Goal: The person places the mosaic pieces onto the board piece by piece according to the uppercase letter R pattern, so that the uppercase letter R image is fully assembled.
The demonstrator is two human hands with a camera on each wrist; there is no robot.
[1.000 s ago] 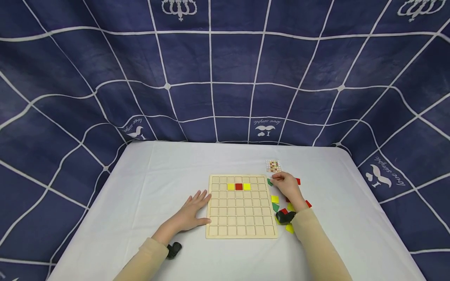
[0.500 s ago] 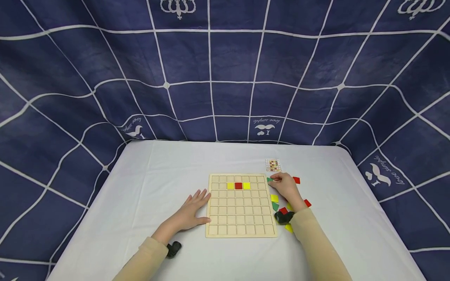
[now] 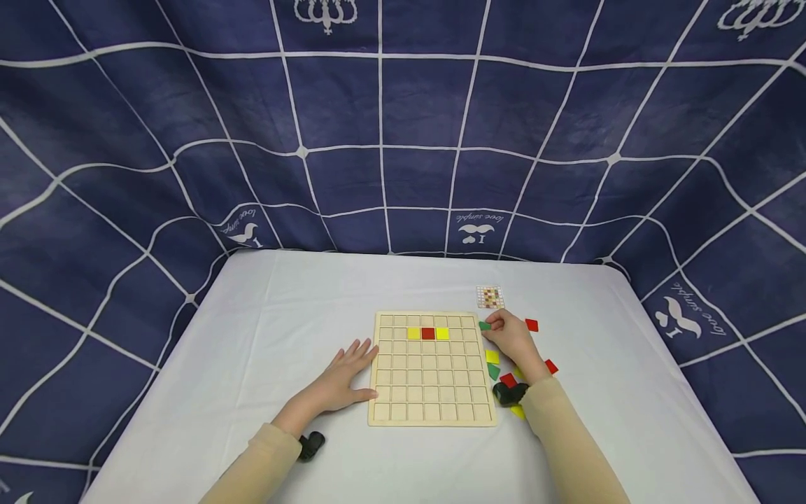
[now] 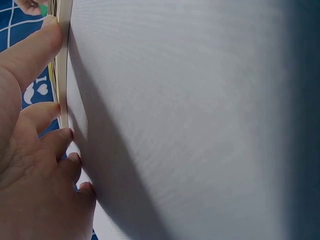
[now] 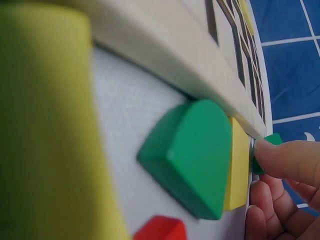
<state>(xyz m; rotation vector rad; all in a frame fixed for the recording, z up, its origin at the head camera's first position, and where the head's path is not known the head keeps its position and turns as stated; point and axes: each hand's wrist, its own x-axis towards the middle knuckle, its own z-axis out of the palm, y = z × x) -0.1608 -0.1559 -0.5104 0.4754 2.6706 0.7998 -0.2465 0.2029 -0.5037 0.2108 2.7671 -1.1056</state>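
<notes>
A wooden grid board [image 3: 431,413] lies on the white table [image 3: 283,315]. Its second row holds a yellow tile [image 3: 413,334], a red tile [image 3: 428,334] and another yellow tile [image 3: 443,334]. My right hand [image 3: 511,336] sits just off the board's upper right corner and pinches a small green tile [image 3: 484,325] [image 5: 270,142]. My left hand [image 3: 343,378] lies flat with spread fingers [image 4: 45,45] against the board's left edge [image 4: 62,65].
Loose tiles lie right of the board: a yellow square [image 3: 492,357], a green rounded piece [image 3: 494,371] [image 5: 192,155], red squares [image 3: 532,325] [image 3: 551,366]. A small pattern card [image 3: 490,297] lies beyond the board. Blue gridded cloth hangs behind the table.
The right hand has shifted slightly left toward the board's corner with the green tile. The left hand has stayed put.
</notes>
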